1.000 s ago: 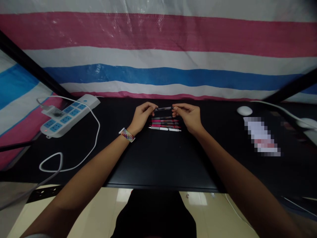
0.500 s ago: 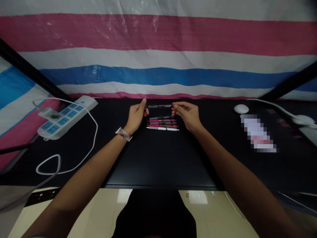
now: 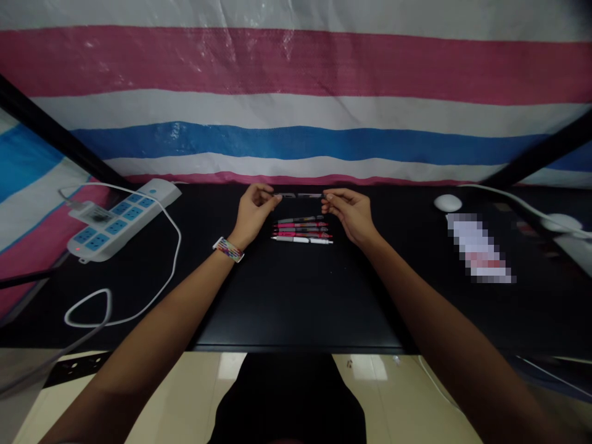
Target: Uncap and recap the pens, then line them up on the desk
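A dark pen with a grey section [image 3: 303, 195] lies crosswise between my two hands, at the far side of the black table. My left hand [image 3: 253, 213], with a colourful woven band on its wrist, has thumb and fingers closed at the pen's left end. At the other end, my right hand [image 3: 350, 213] pinches the pen between thumb and forefinger. Nearer to me, a row of several pens lies side by side: a grey and black pen [image 3: 300, 219], red and black pens [image 3: 303, 234], and a white pen [image 3: 303, 240] closest.
On the left lies a white power strip [image 3: 124, 222] with a plugged-in adapter [image 3: 95, 216] and a looping white cable [image 3: 178, 246]. A white mouse-like object [image 3: 448, 203] and a blurred-out item [image 3: 478, 250] are on the right. Striped sheeting [image 3: 296, 142] hangs behind the table.
My left thumb has come down from pointing up to the pen's left end, and the fingers have shifted round it. The right hand keeps its pinch. The row of pens stays put.
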{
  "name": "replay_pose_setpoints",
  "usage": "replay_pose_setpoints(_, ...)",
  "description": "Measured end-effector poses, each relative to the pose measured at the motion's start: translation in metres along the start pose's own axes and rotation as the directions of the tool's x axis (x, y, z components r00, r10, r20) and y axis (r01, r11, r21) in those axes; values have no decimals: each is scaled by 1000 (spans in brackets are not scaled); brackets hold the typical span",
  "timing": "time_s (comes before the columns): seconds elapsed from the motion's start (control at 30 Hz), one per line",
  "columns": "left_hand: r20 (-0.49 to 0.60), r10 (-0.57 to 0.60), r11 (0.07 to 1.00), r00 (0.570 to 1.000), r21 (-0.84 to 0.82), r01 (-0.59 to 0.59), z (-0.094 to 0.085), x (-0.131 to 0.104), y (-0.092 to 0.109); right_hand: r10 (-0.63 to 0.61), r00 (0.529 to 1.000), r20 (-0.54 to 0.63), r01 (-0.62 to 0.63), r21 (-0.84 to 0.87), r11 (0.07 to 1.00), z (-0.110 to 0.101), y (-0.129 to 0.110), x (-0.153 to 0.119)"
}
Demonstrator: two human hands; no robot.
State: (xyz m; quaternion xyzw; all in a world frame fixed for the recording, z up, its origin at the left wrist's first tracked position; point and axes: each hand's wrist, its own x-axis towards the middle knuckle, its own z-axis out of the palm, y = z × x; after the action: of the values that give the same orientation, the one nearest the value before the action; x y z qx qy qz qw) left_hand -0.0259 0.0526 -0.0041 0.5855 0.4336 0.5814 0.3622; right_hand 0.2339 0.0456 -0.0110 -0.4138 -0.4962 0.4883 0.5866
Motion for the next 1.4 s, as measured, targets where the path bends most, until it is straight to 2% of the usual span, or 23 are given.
replay_pose_setpoints(0.13, 44, 15, 1000, 999, 25, -16, 0, 1, -3, 13, 1000, 27, -12, -15, 1000, 0, -2, -1)
replay_pose_setpoints(0.27, 31, 28, 991, 999, 133, -32, -1, 1, -5, 33, 998, 49, -31, -30, 999, 1, -4, -3)
replay_pose_setpoints(0.4, 24, 25, 985, 999, 170, -29, -2, 1, -5, 44, 998, 50, -40, -72, 997, 3, -6, -4)
replay_pose_setpoints(0.63, 58, -32, 999, 998, -34, 34, 1, 1, -6, 11, 999, 37, -6, -135, 991, 0, -2, -2)
replay_pose_setpoints(0.77, 72, -27, 999, 997, -17, 29, 1, 1, -6, -2, 1000, 27, 6, -144, 990, -2, 0, -1)
replay_pose_setpoints(0.93, 49, -19, 997, 999, 76, 15, -1, 2, -7, -20, 1000, -5, 20, -52, 998, -3, 0, 1)
replay_pose_setpoints(1.03, 26, -11, 1000, 1000, 15, 10, -1, 3, -8, -27, 1000, -7, 27, 1, 1000, -4, -2, 1)
replay_pose_setpoints(1.17, -15, -58, 996, 998, -62, 57, -3, 5, -8, -39, 999, -25, 40, 27, 999, -8, -3, 3)
replay_pose_setpoints(1.4, -4, -102, 989, 995, -110, 101, -6, 5, -8, -13, 998, -58, 21, 133, 991, -17, -2, 10)
